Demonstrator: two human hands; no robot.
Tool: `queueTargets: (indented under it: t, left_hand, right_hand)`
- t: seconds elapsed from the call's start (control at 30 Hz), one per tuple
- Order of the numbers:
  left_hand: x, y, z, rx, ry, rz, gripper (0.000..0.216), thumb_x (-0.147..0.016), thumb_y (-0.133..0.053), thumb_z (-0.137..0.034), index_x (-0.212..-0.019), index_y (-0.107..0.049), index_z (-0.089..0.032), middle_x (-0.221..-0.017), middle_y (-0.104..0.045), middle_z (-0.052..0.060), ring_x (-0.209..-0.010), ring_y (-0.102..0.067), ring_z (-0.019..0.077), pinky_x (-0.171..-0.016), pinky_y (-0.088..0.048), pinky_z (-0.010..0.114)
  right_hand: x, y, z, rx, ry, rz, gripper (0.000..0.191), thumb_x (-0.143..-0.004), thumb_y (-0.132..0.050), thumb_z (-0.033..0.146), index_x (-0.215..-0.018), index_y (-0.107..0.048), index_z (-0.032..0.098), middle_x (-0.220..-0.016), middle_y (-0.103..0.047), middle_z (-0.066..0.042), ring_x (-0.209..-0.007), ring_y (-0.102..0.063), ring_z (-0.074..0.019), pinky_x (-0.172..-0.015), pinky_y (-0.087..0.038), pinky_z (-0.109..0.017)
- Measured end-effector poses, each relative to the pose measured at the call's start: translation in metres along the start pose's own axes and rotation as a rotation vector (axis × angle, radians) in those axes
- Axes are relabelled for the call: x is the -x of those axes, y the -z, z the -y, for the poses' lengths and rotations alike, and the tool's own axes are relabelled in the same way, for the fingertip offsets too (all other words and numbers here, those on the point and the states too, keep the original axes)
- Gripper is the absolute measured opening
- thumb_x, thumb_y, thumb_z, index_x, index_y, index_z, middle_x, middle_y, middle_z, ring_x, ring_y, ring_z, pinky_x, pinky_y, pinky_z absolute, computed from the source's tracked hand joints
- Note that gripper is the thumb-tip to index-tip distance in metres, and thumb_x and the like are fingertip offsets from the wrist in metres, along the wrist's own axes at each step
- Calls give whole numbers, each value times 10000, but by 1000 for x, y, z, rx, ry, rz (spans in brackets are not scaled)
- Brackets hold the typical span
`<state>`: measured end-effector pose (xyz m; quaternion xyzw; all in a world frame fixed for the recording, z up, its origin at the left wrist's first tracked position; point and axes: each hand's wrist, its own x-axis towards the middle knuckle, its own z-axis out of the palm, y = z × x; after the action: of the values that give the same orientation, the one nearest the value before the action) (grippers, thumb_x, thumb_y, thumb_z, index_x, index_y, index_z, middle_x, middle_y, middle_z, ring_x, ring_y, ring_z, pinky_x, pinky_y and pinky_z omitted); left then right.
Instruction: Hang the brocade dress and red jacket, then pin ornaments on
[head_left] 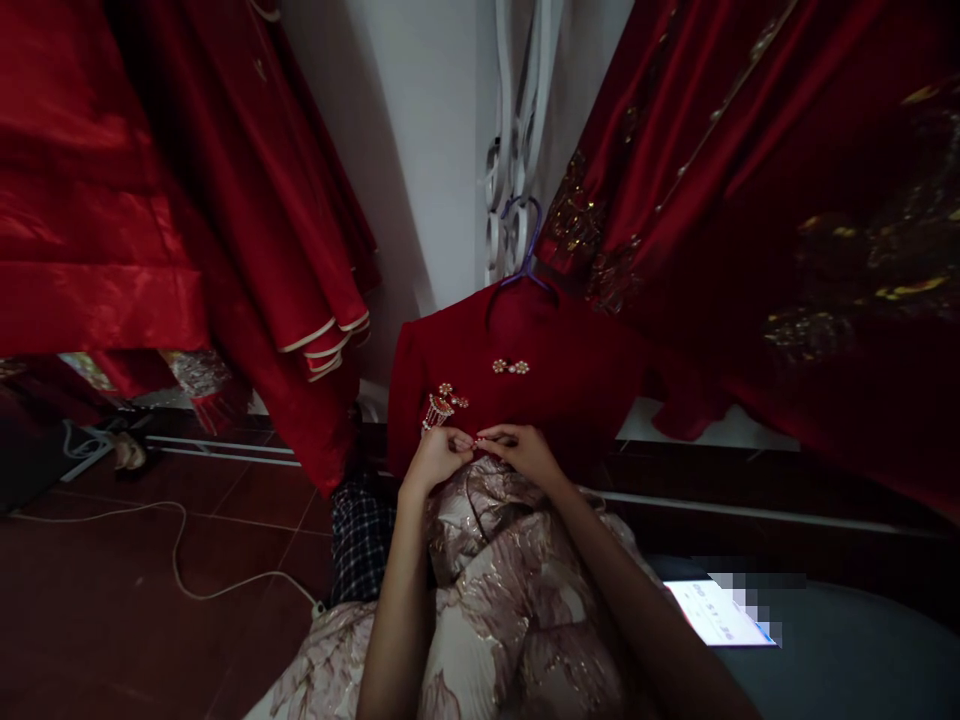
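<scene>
A red jacket (540, 400) hangs in front of me, with pearl-and-gold clasps (511, 367) below its neckline and a beaded tassel ornament (442, 400) on its left side. At its lower front, my left hand (441, 458) and my right hand (526, 455) meet with fingertips pinched together. A tiny reddish thing shows between the fingertips, too small to name. Below the hands spreads pale floral fabric (502, 600) with gold threads; where it joins the jacket, if at all, is hidden.
A purple hanger (529, 250) holds the jacket by white scrolled metalwork (517, 130). Red garments hang left (247, 180) and right (697, 200). A lit phone (720, 610) lies on a dark rounded surface at the right. A pale cable (180, 560) crosses the tiled floor.
</scene>
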<state>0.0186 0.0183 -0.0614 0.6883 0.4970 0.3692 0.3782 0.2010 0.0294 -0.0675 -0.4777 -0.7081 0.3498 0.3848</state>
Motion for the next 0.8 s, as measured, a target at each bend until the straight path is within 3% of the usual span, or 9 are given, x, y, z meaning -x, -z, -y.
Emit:
queueTargets:
  t: [0.17,0.3,0.4,0.53,0.67,0.8]
  left_hand:
    - [1,6,3,-88,-69,1,130,-715,-610,-216,-802,-681,-151,-793,-691,53,-715,-621,133,-677,-476,244]
    - [3,9,8,-82,-124,-34,149,-682,-635,-187,-827,-625,-153,-776,-647,23,-687,-586,106,-644,-459,213]
    - [6,17,16,-105,-76,-21,221,-634,-625,-110,-845,-576,-156,-761,-612,-4,-635,-558,83,-602,-442,188]
    - [14,30,23,-249,28,60,167,-616,-599,-82,-764,-593,-159,-707,-613,-8,-625,-559,89,-594,-422,187]
    - [18,34,18,-327,70,80,136,-638,-607,-127,-768,-621,-165,-704,-633,5,-640,-572,102,-603,-418,196]
    - [16,25,2,-320,-18,80,146,-693,-587,-179,-835,-621,-180,-793,-648,11,-682,-580,104,-627,-421,198]
  right_hand:
    - [2,-4,7,93,99,-30,218,-741,-619,356,-884,-713,222,-874,-714,-34,-748,-647,-155,-692,-481,-239]
    - [4,-1,14,154,173,-19,226,-752,-606,349,-904,-704,213,-860,-704,-29,-648,-604,-116,-621,-448,-209]
    - [5,12,22,193,186,-49,249,-773,-581,380,-910,-709,215,-783,-696,-14,-492,-474,-74,-508,-376,-194]
    - [8,35,35,187,175,-218,287,-791,-559,398,-955,-702,210,-680,-665,-4,-470,-388,-70,-470,-315,-194]
    - [10,49,41,169,170,-286,300,-790,-563,412,-952,-701,201,-577,-609,9,-477,-381,-76,-469,-305,-197]
    - [11,50,43,160,178,-301,319,-787,-564,430,-953,-702,195,-486,-510,35,-456,-368,-73,-463,-301,-196]
